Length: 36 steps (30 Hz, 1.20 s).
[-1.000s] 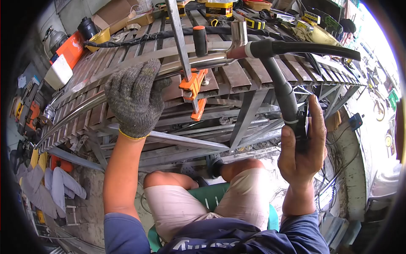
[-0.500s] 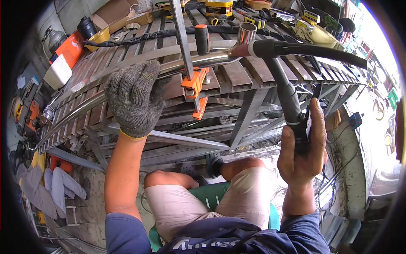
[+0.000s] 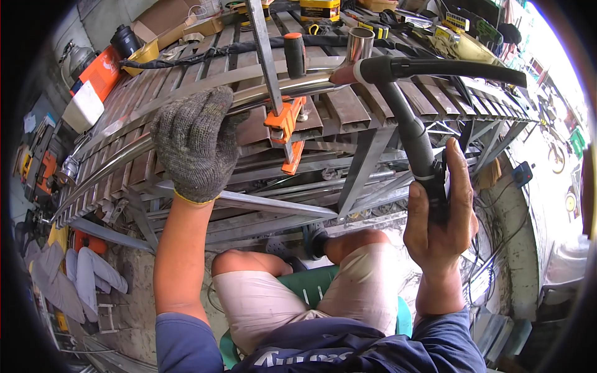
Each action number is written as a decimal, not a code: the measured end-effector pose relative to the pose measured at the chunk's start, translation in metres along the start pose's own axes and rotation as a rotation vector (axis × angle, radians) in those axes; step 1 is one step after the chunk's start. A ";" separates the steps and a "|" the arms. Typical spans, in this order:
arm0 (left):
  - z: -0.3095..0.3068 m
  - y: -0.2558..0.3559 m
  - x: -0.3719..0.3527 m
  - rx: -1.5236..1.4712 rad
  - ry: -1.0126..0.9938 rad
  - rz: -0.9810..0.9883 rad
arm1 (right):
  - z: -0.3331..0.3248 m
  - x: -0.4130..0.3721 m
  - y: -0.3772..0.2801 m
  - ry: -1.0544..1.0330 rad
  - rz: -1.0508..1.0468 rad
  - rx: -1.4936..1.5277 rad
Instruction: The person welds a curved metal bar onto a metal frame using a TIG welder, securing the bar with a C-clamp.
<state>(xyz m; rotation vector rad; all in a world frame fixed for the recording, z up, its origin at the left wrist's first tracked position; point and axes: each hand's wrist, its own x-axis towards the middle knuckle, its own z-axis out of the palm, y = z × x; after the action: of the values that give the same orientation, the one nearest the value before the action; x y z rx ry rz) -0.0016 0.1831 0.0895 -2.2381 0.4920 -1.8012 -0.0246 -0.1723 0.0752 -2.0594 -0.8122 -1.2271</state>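
Note:
My left hand [image 3: 194, 144], in a grey knit glove, is closed around a long, curved, shiny metal tube [image 3: 127, 155] at the table's near edge. A bar clamp with orange jaws [image 3: 285, 121] stands just right of the glove, a black handle with an orange end [image 3: 295, 55] upright beside its bar. My bare right hand [image 3: 443, 230] holds a black TIG welding torch [image 3: 410, 121] by its ribbed grip, thumb and fingers along the sides. The torch's reddish nozzle [image 3: 344, 75] points left, right at the base of a short upright tube [image 3: 359, 45], overlapping it in this view.
The slatted metal table [image 3: 351, 112] spans the view, with metal lengths stored beneath. A black cable [image 3: 205, 56] and a yellow tub [image 3: 144, 57] lie toward its back. A person's grey-trousered legs [image 3: 93, 273] show at left. My knees are under the table's front edge.
My right hand and the torch have shifted slightly left, bringing the nozzle closer over the joint by the short tube. My left hand keeps its hold, nearly unmoved.

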 end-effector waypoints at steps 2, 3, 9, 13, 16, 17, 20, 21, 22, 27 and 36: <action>0.000 0.000 0.000 0.005 0.000 0.003 | 0.000 0.000 0.000 -0.010 -0.010 -0.007; 0.000 0.000 0.000 0.007 0.000 0.005 | 0.000 0.000 0.001 -0.016 -0.023 -0.014; 0.000 0.000 0.001 0.035 0.006 0.014 | -0.002 0.000 -0.001 -0.056 0.016 -0.005; 0.001 0.000 0.001 0.012 -0.001 -0.002 | 0.001 0.003 0.002 -0.014 -0.061 -0.024; 0.001 -0.004 -0.003 0.005 -0.035 -0.015 | -0.004 0.004 -0.001 -0.065 -0.039 -0.037; 0.001 -0.003 -0.002 -0.008 -0.034 -0.018 | -0.005 0.003 -0.002 -0.081 -0.021 -0.034; 0.008 -0.004 -0.006 -0.008 0.020 -0.013 | -0.001 0.002 -0.001 -0.048 -0.011 0.005; 0.006 -0.003 -0.002 -0.003 0.012 -0.009 | 0.000 0.002 0.000 -0.030 -0.017 0.017; 0.002 -0.001 0.002 0.002 0.005 -0.004 | 0.003 0.002 0.003 0.001 -0.045 0.027; 0.004 -0.001 -0.002 -0.042 0.003 -0.034 | 0.003 0.001 0.004 0.057 -0.043 0.012; -0.002 0.002 0.006 -0.018 -0.013 -0.028 | -0.001 -0.004 0.003 -0.031 0.046 0.052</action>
<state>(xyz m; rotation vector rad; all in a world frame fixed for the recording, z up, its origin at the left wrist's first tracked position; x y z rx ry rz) -0.0025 0.1786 0.0947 -2.2781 0.4792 -1.8015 -0.0239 -0.1756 0.0715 -2.0481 -0.7981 -1.1401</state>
